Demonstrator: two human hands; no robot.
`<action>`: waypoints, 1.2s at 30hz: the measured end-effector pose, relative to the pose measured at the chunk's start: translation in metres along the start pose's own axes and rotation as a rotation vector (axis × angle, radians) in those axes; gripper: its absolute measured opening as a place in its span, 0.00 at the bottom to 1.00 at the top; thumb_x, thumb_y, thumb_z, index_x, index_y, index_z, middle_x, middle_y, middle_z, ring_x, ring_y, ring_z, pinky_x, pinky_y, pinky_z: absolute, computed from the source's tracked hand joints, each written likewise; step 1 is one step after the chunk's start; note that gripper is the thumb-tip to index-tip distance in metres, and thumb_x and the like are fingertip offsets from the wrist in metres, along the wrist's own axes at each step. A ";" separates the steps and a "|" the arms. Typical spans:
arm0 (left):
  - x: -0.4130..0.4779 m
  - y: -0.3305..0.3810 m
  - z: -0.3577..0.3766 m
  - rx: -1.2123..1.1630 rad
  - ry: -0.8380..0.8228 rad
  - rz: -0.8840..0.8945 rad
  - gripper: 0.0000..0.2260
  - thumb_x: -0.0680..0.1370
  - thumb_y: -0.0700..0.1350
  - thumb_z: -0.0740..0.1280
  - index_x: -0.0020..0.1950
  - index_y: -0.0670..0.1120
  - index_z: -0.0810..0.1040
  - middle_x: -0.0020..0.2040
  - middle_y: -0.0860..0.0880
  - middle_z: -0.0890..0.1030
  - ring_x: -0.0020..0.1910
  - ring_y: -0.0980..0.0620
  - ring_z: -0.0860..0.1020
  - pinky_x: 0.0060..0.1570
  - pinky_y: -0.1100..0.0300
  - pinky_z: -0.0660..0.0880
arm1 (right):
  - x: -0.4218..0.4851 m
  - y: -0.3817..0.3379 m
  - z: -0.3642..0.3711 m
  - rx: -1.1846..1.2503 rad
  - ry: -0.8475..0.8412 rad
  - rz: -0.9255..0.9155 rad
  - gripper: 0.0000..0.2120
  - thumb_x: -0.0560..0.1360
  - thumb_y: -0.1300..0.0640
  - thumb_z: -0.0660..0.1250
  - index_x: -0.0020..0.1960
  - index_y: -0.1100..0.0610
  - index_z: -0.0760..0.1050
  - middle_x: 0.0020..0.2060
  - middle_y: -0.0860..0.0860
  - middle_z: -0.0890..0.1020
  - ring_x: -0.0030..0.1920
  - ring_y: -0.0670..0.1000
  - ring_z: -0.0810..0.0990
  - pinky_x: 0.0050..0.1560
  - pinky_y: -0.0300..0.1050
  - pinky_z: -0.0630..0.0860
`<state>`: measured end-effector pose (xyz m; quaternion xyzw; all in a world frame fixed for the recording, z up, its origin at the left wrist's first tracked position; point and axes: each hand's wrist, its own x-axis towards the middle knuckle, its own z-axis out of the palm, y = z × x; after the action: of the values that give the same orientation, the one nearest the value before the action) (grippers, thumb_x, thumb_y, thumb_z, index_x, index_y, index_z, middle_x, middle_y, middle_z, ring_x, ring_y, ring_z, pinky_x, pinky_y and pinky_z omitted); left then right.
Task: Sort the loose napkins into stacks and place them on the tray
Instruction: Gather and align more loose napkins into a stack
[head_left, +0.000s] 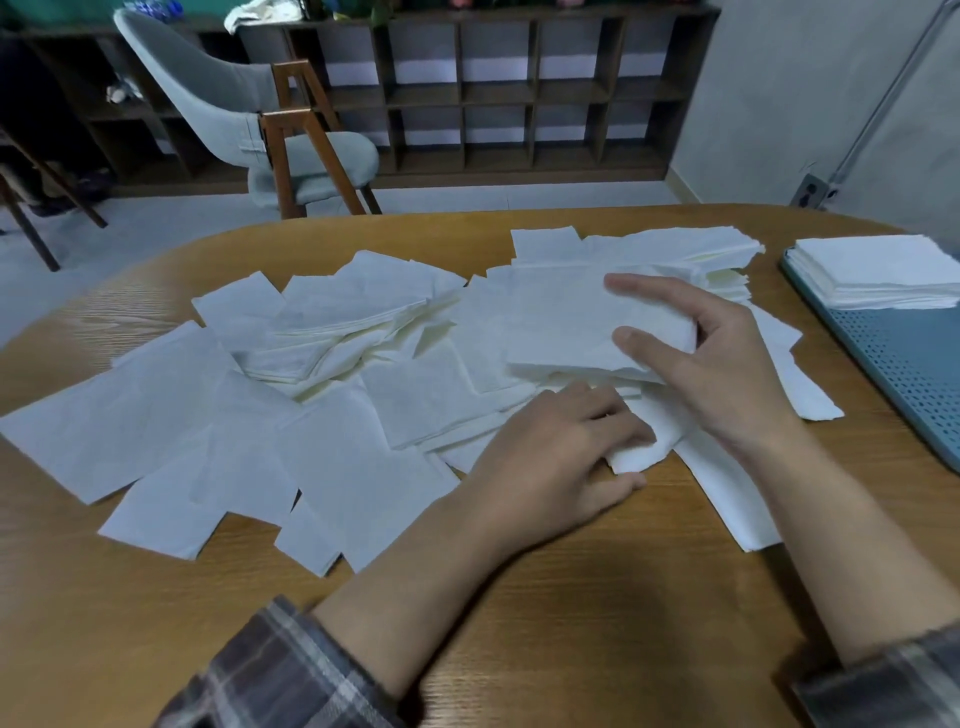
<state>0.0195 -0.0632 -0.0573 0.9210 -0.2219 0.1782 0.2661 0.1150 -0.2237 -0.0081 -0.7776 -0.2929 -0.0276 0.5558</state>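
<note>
Several loose white napkins (218, 415) lie scattered over the wooden table (571, 597). My right hand (717, 364) holds a small stack of napkins (561, 322) by its right edge, thumb on top, lifted slightly above the pile. My left hand (561, 457) pinches a crumpled napkin (641, 449) at the pile's near edge, just below the lifted stack. A blue perforated tray (904, 364) sits at the right edge of the table. It carries one neat stack of napkins (878, 275) at its far end.
A grey chair (234, 104) with wooden legs stands beyond the table's far edge. Behind it runs a low dark cubby shelf (493, 93) along the wall. Another thick heap of napkins (696, 249) lies at the far right of the pile.
</note>
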 end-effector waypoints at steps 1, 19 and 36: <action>0.001 -0.001 0.001 0.025 0.015 0.018 0.10 0.78 0.46 0.75 0.59 0.47 0.85 0.53 0.50 0.82 0.51 0.48 0.78 0.49 0.48 0.76 | 0.000 0.000 0.000 -0.004 -0.002 -0.002 0.19 0.79 0.66 0.72 0.67 0.51 0.82 0.64 0.38 0.83 0.69 0.34 0.75 0.67 0.26 0.66; -0.005 0.003 -0.045 0.017 -0.259 -0.183 0.19 0.73 0.51 0.71 0.63 0.59 0.72 0.42 0.57 0.75 0.42 0.55 0.74 0.46 0.52 0.74 | 0.001 0.002 -0.002 -0.035 0.004 0.028 0.18 0.79 0.64 0.73 0.66 0.49 0.82 0.62 0.33 0.81 0.67 0.30 0.73 0.64 0.21 0.64; -0.003 0.003 -0.043 -0.108 0.037 -0.193 0.03 0.76 0.50 0.71 0.46 0.52 0.84 0.41 0.58 0.83 0.43 0.58 0.81 0.46 0.55 0.78 | 0.000 0.000 0.000 0.018 0.001 0.054 0.19 0.79 0.66 0.71 0.65 0.48 0.83 0.61 0.33 0.83 0.68 0.30 0.73 0.64 0.21 0.64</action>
<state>0.0064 -0.0403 -0.0236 0.9190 -0.1365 0.1564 0.3352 0.1149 -0.2238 -0.0077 -0.7802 -0.2720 -0.0103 0.5632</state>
